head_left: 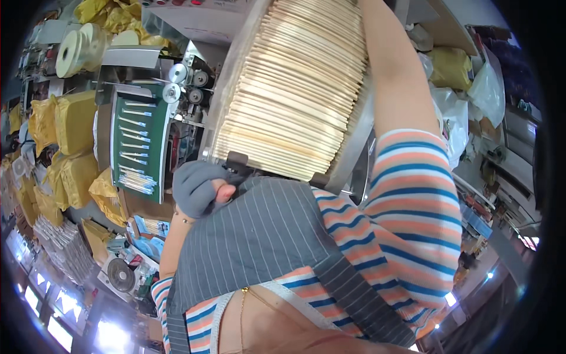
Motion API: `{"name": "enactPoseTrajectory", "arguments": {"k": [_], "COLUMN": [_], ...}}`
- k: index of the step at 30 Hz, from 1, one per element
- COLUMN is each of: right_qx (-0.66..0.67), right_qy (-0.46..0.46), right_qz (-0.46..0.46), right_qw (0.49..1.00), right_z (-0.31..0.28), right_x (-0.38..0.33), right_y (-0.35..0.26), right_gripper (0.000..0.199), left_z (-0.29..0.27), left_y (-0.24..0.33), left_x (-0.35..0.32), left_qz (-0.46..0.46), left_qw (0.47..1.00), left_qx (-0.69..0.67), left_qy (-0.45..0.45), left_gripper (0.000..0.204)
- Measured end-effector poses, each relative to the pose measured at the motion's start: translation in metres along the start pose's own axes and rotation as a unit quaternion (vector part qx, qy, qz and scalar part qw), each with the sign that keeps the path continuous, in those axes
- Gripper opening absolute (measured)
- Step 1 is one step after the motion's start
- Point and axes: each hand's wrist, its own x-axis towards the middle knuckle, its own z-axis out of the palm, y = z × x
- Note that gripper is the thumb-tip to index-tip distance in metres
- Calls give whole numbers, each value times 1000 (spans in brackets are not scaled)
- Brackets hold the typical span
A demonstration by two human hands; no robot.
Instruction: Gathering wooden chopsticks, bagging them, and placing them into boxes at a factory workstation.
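Observation:
My left hand (199, 187) wears a grey glove with a bare thumb tip. Its fingers are curled closed beside the lower left corner of a clear-walled hopper (219, 127); what they hold, if anything, is hidden. A long stack of thin, pale, wood-coloured strips (295, 88) fills the hopper. Dark brackets (237, 159) sit at its near end, close to my striped apron. My right forearm reaches up along the hopper's right side, and the hand lies beyond the upper edge of the picture.
Left of the hopper, slim pale sticks with blue ends (134, 131) lie spaced along a green belt (154, 127), bunched at its near end. Metal rollers (178, 74) stand between belt and hopper. Yellow wrapped bundles (75, 124), white reels (69, 53) and a fan (121, 274) are farther left; plastic bags (488, 85) hang at right.

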Motion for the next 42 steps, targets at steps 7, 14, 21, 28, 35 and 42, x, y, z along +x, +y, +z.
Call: {"name": "enactPoseTrajectory", "arguments": {"k": [7, 14, 21, 28, 35, 42], "right_qx": [18, -78, -19, -50, 60, 46], "right_qy": [-54, -199, 36, 148, -57, 57], "right_qz": [38, -199, -97, -205, -191, -70], "right_qw": [998, 957, 994, 966, 978, 995], "right_z": [-6, 2, 26, 58, -38, -68], "right_x": [-18, -83, -245, -343, -312, -78], "right_y": [-9, -16, -85, -100, -88, 25], "right_gripper": [87, 67, 83, 69, 67, 53], "left_z": [-1, 2, 11, 1, 9, 16], "left_y": [-8, 1, 3, 8, -5, -12], "left_x": [4, 11, 8, 4, 1, 6], "left_qz": [30, 30, 59, 58, 75, 50], "left_qw": [999, 999, 998, 998, 994, 991], "left_qx": [7, -12, 20, 27, 51, 47], "left_qy": [-9, -2, 11, -14, 65, 113], "left_gripper": [25, 20, 26, 17, 14, 13]}}
